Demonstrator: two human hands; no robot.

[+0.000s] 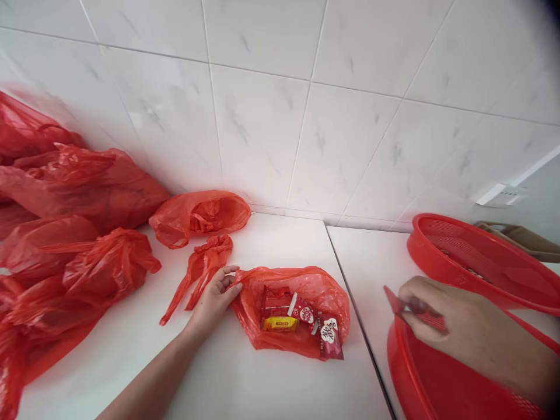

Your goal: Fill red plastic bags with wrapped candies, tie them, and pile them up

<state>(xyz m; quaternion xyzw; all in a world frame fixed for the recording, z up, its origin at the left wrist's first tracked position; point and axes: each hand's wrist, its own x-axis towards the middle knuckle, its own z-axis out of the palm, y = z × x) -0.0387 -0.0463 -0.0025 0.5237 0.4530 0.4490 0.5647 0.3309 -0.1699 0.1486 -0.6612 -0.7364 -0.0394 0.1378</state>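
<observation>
My left hand (221,290) pinches the left edge of an opened red plastic bag (258,338) on the white table. Inside the bag lie a yellow snack packet (280,323), a dark red packet (276,304) and a pink-red packet with white lettering (303,310). Another packet with white lettering (331,337) rests over the bag's front right rim. Over the near red basket (406,373), my right hand (426,309) is closed on a small red packet (394,300), somewhat blurred, whose print I cannot read.
Filled red bags (87,186) are piled on the left. A crumpled red bag (205,216) and a smaller limp one (210,256) lie behind my left hand. At the right stands a far red basket (437,262) with a few small items, a brown tray (520,239) behind it. A tiled wall (262,128) closes the back.
</observation>
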